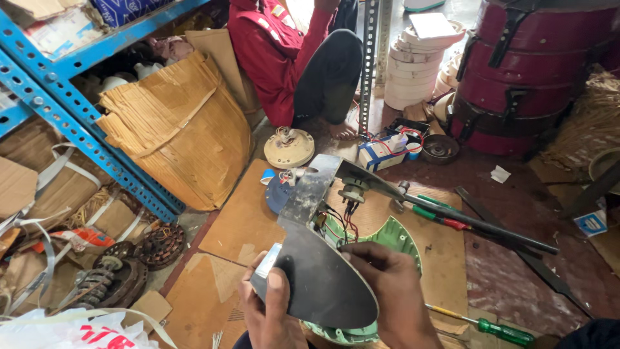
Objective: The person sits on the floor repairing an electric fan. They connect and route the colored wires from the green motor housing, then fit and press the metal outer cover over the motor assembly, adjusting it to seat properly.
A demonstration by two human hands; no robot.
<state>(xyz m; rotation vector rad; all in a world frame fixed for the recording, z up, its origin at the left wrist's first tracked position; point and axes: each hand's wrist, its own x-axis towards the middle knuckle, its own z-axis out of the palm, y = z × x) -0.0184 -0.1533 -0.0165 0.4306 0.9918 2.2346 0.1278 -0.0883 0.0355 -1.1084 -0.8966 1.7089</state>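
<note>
A dark metal fan blade (323,278) sits low in the middle of the view, its broad rounded end gripped from both sides: the left hand (271,313) clasps its left edge with the thumb laid over the top face, and the right hand (394,297) curls its fingers over the right edge. The blade's narrow end runs up to a small motor hub (354,189), from which a second blade (465,220) reaches out to the right; only these two blades can be counted. Red and black wires (342,223) hang loose under the hub, and a green round housing (391,240) lies just beneath the held blade, so the fan looks partly taken apart or not yet closed up, with wiring and cover unsettled as far as can be judged. All of this rests over cardboard sheets (242,223) on the floor. Right of the held blade lie two screwdrivers, one with a green and red handle (439,216) near the hub and one with a green handle (500,331) near the right hand. Beyond the hub sit a cream round motor cover (289,148) and another person in a red top (271,52). Left of the blade stands a blue steel rack (84,123), with one copper-wound stator (161,244) at its foot.
</note>
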